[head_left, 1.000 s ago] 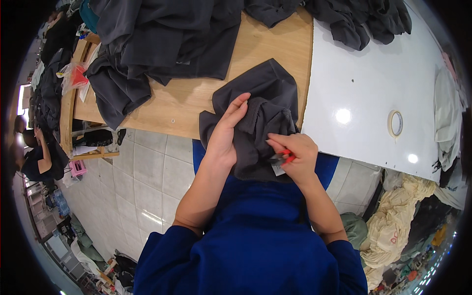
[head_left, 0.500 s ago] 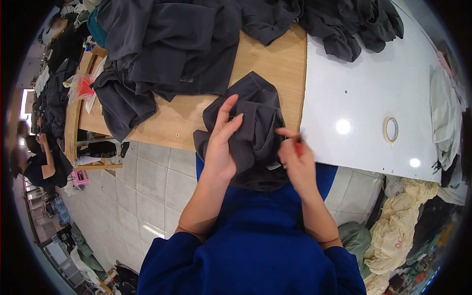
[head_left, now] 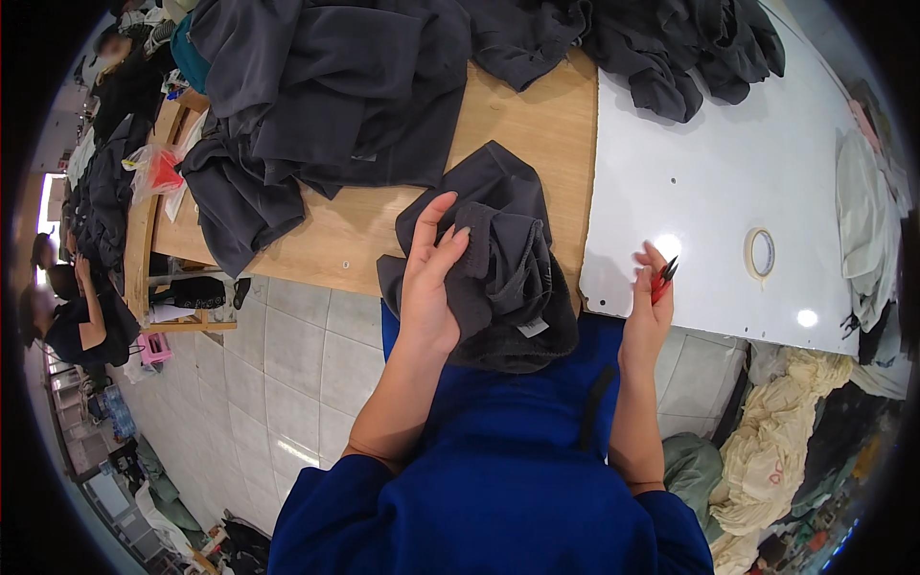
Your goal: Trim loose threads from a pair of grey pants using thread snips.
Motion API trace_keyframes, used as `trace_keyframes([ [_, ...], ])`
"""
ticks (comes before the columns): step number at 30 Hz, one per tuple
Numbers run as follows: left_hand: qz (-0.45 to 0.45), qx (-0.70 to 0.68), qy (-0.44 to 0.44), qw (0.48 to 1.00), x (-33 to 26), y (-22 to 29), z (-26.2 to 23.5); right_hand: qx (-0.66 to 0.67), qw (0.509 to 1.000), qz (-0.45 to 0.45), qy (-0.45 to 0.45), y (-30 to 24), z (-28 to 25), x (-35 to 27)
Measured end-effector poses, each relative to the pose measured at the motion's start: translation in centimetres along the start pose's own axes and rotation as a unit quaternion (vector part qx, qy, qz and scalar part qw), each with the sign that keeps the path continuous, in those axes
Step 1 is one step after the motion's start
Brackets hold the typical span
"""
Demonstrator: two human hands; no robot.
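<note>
A dark grey garment (head_left: 517, 273) lies bunched at the table's front edge and hangs over it toward my lap. My left hand (head_left: 436, 278) is closed on its left side, thumb and fingers pinching a ribbed or gathered band. A small white label (head_left: 533, 328) shows on the lower part of the garment. To the right, apart from the cloth, my right hand (head_left: 652, 297) is above the front edge of the white tabletop. It holds small thread snips (head_left: 663, 278) with red handles and dark blades pointing up.
More dark grey garments (head_left: 335, 91) are heaped on the wooden table (head_left: 522, 115), and others (head_left: 685, 48) on the white tabletop (head_left: 632, 220). A tape roll (head_left: 760, 253) lies at right. Cream cloth (head_left: 776, 441) is piled low at right. People (head_left: 77, 316) sit at far left.
My right hand has moved right, away from the garment, with the snips still in it. The garment's right side has spread out, showing more of the label. My left hand stays nearly in place.
</note>
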State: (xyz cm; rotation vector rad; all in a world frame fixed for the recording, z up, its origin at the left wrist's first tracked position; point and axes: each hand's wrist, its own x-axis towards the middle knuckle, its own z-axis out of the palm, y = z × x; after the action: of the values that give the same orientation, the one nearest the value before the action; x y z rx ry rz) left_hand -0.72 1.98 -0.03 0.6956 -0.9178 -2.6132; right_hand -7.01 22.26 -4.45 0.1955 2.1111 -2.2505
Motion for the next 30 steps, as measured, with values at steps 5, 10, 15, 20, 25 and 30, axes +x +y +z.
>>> trace_keyframes([
  [5, -0.006, 0.0, 0.014, 1.0, 0.4, -0.6, 0.0, 0.003, 0.975, -0.023, -0.219, 0.0, 0.5, -2.7],
  [10, -0.018, -0.02, 0.006, 1.0, 0.2, -0.7, 0.4, -0.01, 0.965, 0.029, -0.259, -0.7, 5.3, -4.2],
  [15, -0.008, -0.025, 0.05, 0.998, 0.1, -0.4, -0.5, -0.099, 0.956, -0.037, -0.275, 1.3, 4.9, -3.5],
  [20, -0.008, -0.047, 0.072, 0.996, 0.7, -0.1, -1.6, 0.056, 0.987, 0.068, -0.131, 1.5, 1.1, -1.6],
  [25, -0.015, -0.04, 0.068, 0.997, 1.2, -0.1, -2.0, -0.319, 0.936, -0.118, 0.09, 1.6, -4.9, 2.0],
  [30, -0.013, -0.026, 0.039, 0.999, 1.4, 0.3, -2.1, -0.204, 0.968, -0.111, 0.094, 0.6, -5.5, 2.6],
])
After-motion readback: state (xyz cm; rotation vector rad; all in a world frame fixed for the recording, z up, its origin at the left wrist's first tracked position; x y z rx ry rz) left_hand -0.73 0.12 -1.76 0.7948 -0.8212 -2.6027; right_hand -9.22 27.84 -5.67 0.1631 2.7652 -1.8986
